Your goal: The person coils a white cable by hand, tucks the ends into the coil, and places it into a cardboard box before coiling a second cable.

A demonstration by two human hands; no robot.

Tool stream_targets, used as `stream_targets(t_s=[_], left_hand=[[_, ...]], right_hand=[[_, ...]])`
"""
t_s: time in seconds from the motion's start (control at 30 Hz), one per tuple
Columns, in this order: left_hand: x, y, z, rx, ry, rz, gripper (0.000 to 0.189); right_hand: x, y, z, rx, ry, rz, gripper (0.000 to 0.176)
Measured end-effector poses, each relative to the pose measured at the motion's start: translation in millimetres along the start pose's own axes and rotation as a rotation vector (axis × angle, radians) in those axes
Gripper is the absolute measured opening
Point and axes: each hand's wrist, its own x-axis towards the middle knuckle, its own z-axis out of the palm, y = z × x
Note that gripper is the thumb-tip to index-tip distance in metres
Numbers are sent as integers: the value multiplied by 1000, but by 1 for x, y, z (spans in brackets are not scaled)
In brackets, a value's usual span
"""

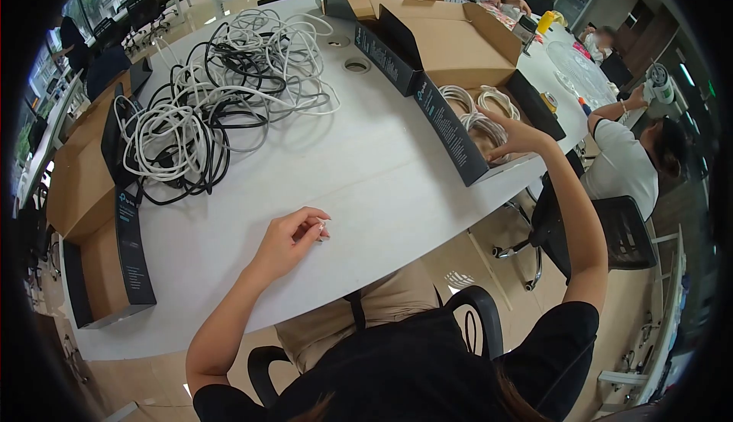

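My right hand (521, 136) reaches into an open black cardboard box (450, 130) at the right of the table. Its fingers and thumb are around a coiled white cable (481, 123) inside. Two more white coils lie beside it, one of them a coiled cable (500, 101) near the back wall. My left hand (290, 240) rests near the table's front edge with its fingers curled together. Whatever is between those fingertips, if anything, is too small to make out. Beyond it, at the left, lies a tangled heap of white, grey and black cables (183, 136).
Another open black box (134, 258) stands at the table's left edge. A further open box (389, 48) sits behind the right one. Round cable holes (356, 65) pierce the white table (366, 170). Other people sit at the far right, one near a yellow bottle (545, 22).
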Motion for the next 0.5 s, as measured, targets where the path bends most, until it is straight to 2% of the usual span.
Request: stream_targets(t_s=[0.27,0.37,0.5], left_hand=[[0,-3,0,-17,-7,20,17],[0,-3,0,-9,-10,18,17],[0,-3,0,-10,-10,24,16]], right_hand=[[-22,2,-2,-9,138,-28,106],[-34,-15,-11,-21,132,122,93],[-31,-17,-15,-15,340,-9,72]])
